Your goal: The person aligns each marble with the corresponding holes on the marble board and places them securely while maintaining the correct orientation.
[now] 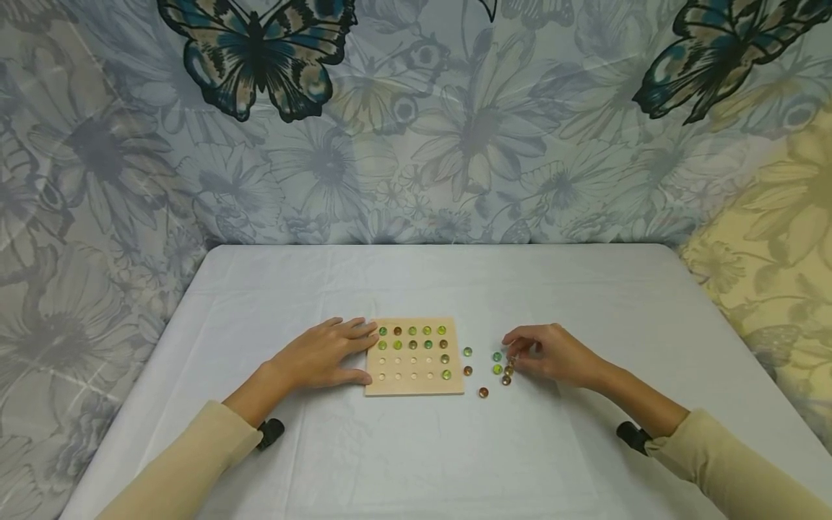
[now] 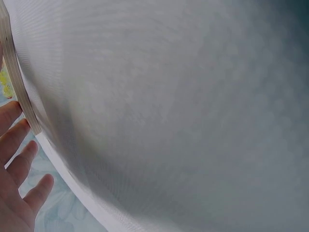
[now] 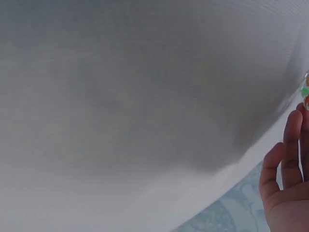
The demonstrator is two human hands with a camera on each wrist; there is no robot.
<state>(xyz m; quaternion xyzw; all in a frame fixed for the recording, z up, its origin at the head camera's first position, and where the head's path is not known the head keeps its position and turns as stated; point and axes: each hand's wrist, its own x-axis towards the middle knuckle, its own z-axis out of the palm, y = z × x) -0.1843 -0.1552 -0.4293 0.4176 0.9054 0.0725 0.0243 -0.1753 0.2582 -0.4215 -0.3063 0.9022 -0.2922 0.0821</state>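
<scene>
A light wooden board [image 1: 397,368] with rows of round holes lies mid-table. Glass marbles, green and brown, fill its two far rows and the right end of the two near rows. My left hand [image 1: 338,352] rests at the board's left edge, fingers spread and thumb at the near corner. To the board's right, my right hand [image 1: 552,355] bends its fingers and thumb around a brown marble [image 1: 510,360] among the loose ones. In the right wrist view, a reddish marble [image 3: 306,102] shows at the fingertips; the thumb is out of frame.
Several loose marbles lie between board and right hand, including a green marble [image 1: 468,352] and a brown marble [image 1: 483,393] nearer the front. A white cloth covers the table [image 1: 364,462]. Behind it hangs a flowered fabric [image 1: 403,166] with butterflies.
</scene>
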